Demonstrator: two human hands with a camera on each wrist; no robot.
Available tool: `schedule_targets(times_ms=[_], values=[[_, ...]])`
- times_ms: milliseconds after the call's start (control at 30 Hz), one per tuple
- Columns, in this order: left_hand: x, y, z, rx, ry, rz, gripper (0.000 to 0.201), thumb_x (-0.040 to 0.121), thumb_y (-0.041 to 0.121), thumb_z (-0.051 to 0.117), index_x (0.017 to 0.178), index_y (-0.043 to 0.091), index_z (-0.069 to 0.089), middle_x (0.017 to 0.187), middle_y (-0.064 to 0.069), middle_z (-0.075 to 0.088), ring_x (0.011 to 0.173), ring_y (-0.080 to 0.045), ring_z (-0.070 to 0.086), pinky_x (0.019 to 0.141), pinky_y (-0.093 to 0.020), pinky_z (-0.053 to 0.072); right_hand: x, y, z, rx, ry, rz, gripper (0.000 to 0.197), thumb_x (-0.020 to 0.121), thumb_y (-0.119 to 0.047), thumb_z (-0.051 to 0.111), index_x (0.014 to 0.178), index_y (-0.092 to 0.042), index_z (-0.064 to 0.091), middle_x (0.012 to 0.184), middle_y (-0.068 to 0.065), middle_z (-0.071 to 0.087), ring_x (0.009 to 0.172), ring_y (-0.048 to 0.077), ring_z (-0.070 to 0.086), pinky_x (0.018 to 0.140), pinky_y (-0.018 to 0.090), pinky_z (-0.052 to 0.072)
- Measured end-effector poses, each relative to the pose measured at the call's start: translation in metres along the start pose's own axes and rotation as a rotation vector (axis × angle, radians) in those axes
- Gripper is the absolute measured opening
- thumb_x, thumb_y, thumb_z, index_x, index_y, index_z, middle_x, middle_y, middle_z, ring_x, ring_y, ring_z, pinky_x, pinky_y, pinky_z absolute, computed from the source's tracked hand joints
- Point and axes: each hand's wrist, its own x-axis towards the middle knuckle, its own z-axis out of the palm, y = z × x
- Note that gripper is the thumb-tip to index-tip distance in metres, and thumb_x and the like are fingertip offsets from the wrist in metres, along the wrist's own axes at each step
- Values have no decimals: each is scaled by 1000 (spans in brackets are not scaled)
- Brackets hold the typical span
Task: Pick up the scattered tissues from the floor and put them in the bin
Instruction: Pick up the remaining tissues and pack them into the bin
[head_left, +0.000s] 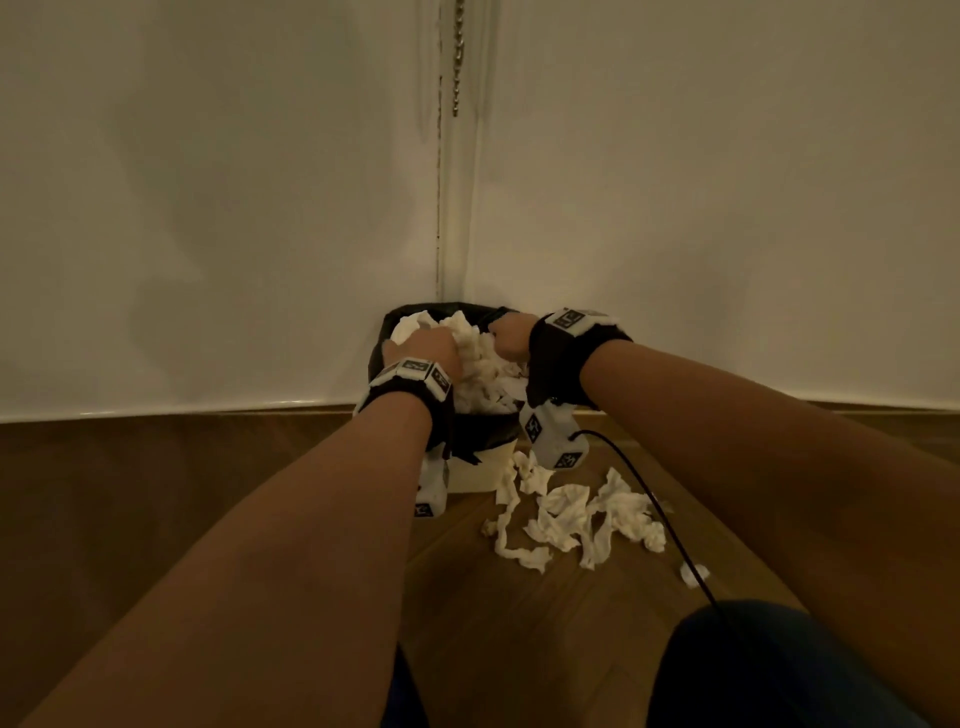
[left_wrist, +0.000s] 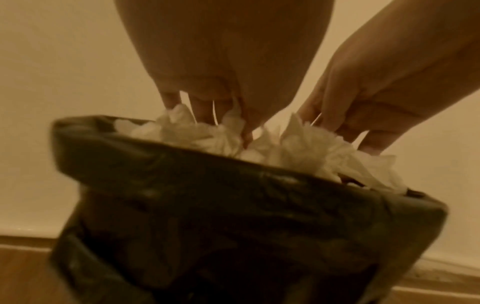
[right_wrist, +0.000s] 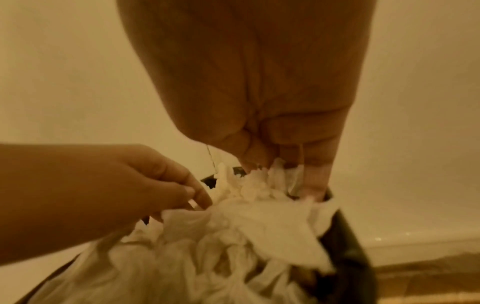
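Both your hands are down in the heap of crumpled white tissues (head_left: 483, 364) crowning the small black-lined bin (head_left: 480, 441). Left hand (head_left: 426, 348) fingers (left_wrist: 200, 109) point down into it; right hand (head_left: 511, 335) fingers (right_wrist: 315, 181) likewise; whether either grips paper, you cannot tell.

The heap stands above the rim, so pieces may spill on withdrawal.

More torn white tissue strips (head_left: 571, 514) lie on the wooden floor (head_left: 519, 623) at 5 o'clock of the bin.

The bin's depth is hidden.
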Motion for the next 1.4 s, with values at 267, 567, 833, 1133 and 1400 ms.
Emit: schedule_targets(times_ms=[267, 567, 833, 1133, 1400], values=[[-52, 23, -35, -266, 602, 305, 24, 91, 24, 43, 109, 21, 58, 103, -3, 57, 96, -23, 54, 81, -36, 43, -51, 66, -12, 628, 350, -5, 46, 94, -5, 38, 138, -16, 43, 141, 10, 46, 122, 30, 49, 99, 43, 47], [-87, 60, 70, -6, 82, 523, 22, 92, 37, 41, 105, 26, 55, 92, 2, 61, 87, -20, 61, 65, -28, 46, -60, 154, 59, 352, 165, 260, 35, 91, -13, 53, 126, -8, 56, 131, 14, 55, 120, 31, 52, 99, 34, 43], [-79, 22, 191, 110, -432, 258, 83, 82, 49, 63, 147, 31, 15, 153, -4, 11, 137, -34, 22, 109, -48, 32, -32, 148, 116, 39, -169, 93, 49, 82, -32, 70, 127, -23, 53, 128, 5, 57, 112, 31, 57, 96, 44, 48], [-71, 35, 249, -111, -390, 277, 79, 85, 51, 58, 148, 34, 15, 157, 1, -10, 145, -30, -10, 116, -48, 18, 6, 147, 152, -80, -171, -14, 85, 76, -43, 67, 146, -39, 19, 156, 2, 18, 138, 36, 29, 105, 47, 34], [-97, 36, 284, -475, -202, 7, 22, 92, 10, 53, 113, 12, 62, 129, -6, 49, 109, -19, 52, 84, -13, 46, 43, 134, 179, -117, -229, -60, 80, 85, -42, 59, 148, -37, 11, 159, 3, -1, 144, 34, 12, 112, 52, 26]])
